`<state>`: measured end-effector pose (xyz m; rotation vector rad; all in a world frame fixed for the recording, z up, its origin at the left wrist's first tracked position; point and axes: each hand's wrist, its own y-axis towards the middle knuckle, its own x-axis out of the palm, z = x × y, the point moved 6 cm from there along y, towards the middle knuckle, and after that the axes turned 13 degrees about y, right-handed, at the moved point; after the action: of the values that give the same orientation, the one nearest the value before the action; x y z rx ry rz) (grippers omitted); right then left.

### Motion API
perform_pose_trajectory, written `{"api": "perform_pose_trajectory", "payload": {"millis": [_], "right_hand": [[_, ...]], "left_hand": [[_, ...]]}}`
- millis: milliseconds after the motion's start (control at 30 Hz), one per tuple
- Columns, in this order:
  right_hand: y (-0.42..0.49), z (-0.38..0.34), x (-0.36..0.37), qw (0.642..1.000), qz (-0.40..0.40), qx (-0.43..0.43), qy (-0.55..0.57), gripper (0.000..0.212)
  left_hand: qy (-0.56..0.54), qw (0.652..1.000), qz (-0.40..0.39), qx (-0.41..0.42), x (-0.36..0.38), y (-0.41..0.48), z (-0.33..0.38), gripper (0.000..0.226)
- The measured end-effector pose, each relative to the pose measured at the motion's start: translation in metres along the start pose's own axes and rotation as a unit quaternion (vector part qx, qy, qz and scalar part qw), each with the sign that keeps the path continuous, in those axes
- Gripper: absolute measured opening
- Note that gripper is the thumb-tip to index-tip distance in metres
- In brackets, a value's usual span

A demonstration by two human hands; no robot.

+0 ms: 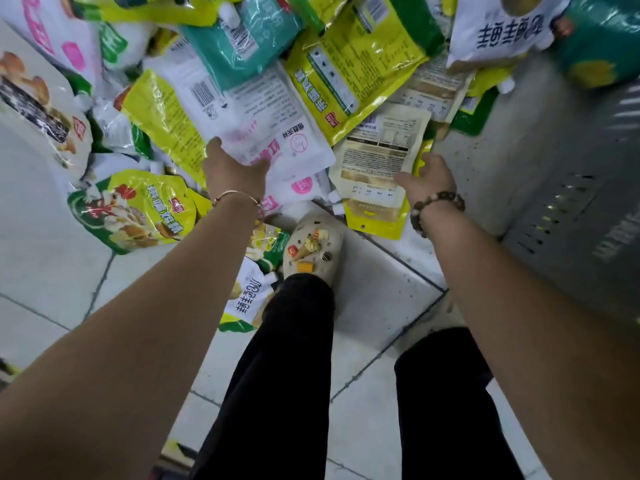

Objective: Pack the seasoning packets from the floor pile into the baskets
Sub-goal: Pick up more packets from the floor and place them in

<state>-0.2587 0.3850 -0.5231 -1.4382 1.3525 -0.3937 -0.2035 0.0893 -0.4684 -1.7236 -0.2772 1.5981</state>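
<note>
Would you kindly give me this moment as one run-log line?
phase: picking from pile | left hand: on white-pink packet, grip unclear | right hand: pinching beige packet | grey basket: at right

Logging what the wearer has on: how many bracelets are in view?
2. A thin gold bangle circles the left wrist; a dark beaded bracelet circles the right wrist. Both forearms are bare, so none seems hidden.

Overlapping packets (346,74) cover the floor (41,278) ahead edge to edge. Its bare tiles lie open at the left; a grey basket (571,220) walls off the right, and a shoe (313,247) stands against the pile's near edge.
</note>
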Motion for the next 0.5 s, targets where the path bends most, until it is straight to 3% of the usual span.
{"api": "perform_pose_trajectory", "payload": {"millis": [167,267,400,500], "right_hand": [[0.024,-0.004,0.013,0.998,0.020,0.062,0.002,0.072],[0.033,-0.014,0.010,0.996,0.056,0.074,-0.010,0.083],[0.038,-0.029,0.021,0.997,0.015,0.056,-0.048,0.083],[0.036,-0.031,0.024,0.999,-0.014,0.037,-0.031,0.077]], "left_hand": [[-0.082,0.992,0.041,-0.084,-0.003,0.037,-0.003,0.080],[-0.209,0.966,0.050,-0.141,-0.007,0.050,-0.005,0.080],[-0.234,0.957,0.003,-0.169,-0.010,0.054,-0.007,0.083],[-0.273,0.948,-0.043,-0.159,-0.011,0.054,-0.005,0.063]]}}
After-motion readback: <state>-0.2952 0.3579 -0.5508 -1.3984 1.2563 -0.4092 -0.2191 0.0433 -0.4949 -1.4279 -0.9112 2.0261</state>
